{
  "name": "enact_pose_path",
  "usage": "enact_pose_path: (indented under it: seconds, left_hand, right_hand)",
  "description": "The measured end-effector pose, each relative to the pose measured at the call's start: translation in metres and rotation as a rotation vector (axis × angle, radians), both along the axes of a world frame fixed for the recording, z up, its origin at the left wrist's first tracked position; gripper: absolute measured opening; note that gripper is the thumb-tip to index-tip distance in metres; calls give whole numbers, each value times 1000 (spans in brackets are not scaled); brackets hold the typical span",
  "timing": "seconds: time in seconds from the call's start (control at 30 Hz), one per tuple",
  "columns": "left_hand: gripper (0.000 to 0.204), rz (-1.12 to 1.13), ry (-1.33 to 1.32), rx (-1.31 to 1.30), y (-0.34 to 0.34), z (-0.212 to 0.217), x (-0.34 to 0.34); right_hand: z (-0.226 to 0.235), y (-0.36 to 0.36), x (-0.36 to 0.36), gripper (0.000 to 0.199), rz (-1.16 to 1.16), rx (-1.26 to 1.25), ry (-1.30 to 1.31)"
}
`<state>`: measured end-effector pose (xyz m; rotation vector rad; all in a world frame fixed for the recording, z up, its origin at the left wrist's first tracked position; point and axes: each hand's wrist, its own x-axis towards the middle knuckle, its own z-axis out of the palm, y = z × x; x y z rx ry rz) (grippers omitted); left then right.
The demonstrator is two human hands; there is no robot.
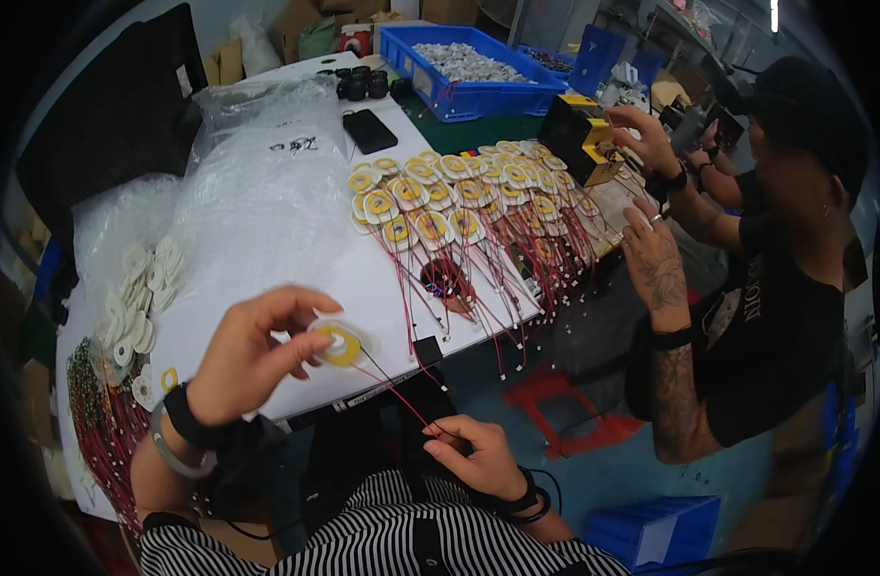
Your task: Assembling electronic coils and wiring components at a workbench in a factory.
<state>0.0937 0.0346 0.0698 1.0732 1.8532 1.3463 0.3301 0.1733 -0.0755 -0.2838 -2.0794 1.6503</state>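
My left hand (253,350) pinches a small white disc with a yellow ring (338,344) just above the near edge of the white table (296,288). A thin red and black wire (392,394) runs from the disc down to my right hand (473,456), whose fingertips are closed on the wire's end near my striped shirt. Several finished discs with red wires (459,202) lie in rows across the middle of the table, their leads hanging over the edge.
Clear plastic bags (257,182) cover the table's left, with loose white discs (142,298) and a bundle of red wires (99,413). A co-worker's hands (651,250) work at the right by a yellow-black device (584,134). A blue bin (469,67) and a phone (370,130) are farther back.
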Motion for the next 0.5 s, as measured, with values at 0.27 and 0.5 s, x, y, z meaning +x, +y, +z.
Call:
enact_pose_path:
  seconds: [0.27,0.5]
  left_hand:
    - [25,-242,61,-178,141,20,-91]
    - [26,-470,155,-220,297,10,-88]
  right_hand:
    - [-2,35,13,20,-207,-240,21]
    - [2,86,21,24,-510,-354,158]
